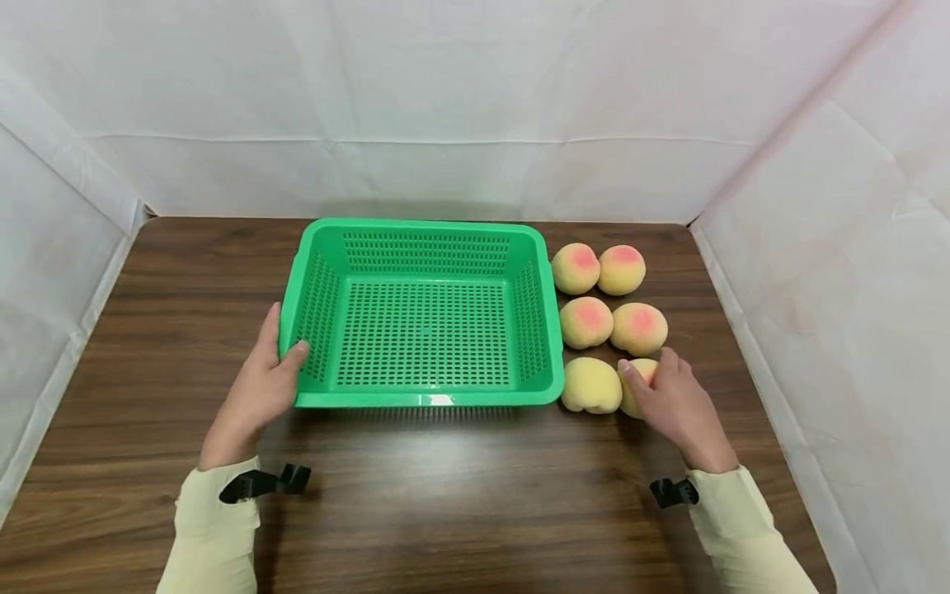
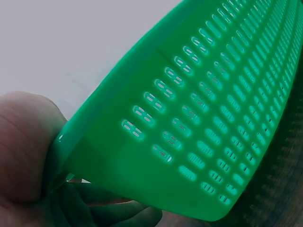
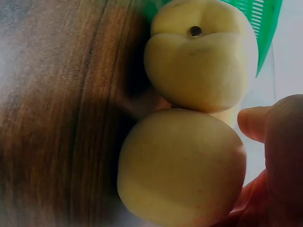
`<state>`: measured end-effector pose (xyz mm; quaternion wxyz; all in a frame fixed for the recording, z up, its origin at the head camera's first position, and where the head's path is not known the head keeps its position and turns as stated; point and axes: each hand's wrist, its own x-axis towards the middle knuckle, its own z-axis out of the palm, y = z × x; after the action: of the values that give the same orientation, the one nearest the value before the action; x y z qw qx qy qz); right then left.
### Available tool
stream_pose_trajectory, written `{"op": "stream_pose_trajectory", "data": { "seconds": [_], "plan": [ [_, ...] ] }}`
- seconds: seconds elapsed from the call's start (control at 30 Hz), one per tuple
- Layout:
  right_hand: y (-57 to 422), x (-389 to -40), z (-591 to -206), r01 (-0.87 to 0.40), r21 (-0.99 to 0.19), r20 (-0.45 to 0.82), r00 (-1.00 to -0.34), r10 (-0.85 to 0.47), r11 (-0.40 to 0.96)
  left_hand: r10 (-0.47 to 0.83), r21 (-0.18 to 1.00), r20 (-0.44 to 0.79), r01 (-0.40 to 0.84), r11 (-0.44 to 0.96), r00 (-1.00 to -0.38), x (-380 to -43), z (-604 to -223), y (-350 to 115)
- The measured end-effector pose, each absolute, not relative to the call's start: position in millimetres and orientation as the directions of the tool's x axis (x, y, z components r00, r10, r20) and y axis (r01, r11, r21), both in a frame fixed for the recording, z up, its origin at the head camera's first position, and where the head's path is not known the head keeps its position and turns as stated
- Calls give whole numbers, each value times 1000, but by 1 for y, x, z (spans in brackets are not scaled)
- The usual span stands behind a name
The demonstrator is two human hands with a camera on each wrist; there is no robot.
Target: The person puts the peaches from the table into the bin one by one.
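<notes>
My left hand (image 1: pixel 256 392) grips the left side of a green plastic basket (image 1: pixel 423 398), its thumb over the rim and its other fingers outside, under the rim in the left wrist view. The basket holds nothing. To its right stand several yellow peaches with pink tops, in pairs. My right hand (image 1: pixel 683 408) is round the front right peach (image 3: pixel 182 165), thumb on its upper left and fingers on its right side. Beside it, against the basket's right front corner, sits a yellow peach (image 1: pixel 591 385) whose stem hollow shows in the right wrist view.
Farther back are a middle pair, with one peach (image 1: pixel 640 328) on the right, and a back pair, with one peach (image 1: pixel 622 270) on the right. All stand on a dark wooden table (image 1: pixel 445 511). White cloth (image 1: pixel 445 99) hangs behind and on both sides.
</notes>
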<state>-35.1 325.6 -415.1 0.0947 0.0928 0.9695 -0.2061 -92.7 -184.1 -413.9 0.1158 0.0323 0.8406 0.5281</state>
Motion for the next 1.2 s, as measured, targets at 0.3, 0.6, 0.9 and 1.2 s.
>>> {"op": "stream_pose_trajectory", "data": {
  "seconds": [0.3, 0.6, 0.9, 1.2],
  "plan": [
    [327, -38, -420, 207, -364, -226, -966, 130, 908, 167, 899, -151, -65, 433, -974, -92, -414, -183],
    [328, -39, -428, 171, -349, -197, -975, 106, 922, 151, 902, -149, -72, 425, -977, -92, -413, -181],
    [330, -38, -432, 145, -340, -168, -981, 92, 929, 150, 904, -155, -79, 421, -976, -91, -411, -178],
    [331, -40, -433, 115, -325, -150, -986, 68, 939, 136, 901, -162, -90, 424, -977, -90, -408, -178]
  ]
}}
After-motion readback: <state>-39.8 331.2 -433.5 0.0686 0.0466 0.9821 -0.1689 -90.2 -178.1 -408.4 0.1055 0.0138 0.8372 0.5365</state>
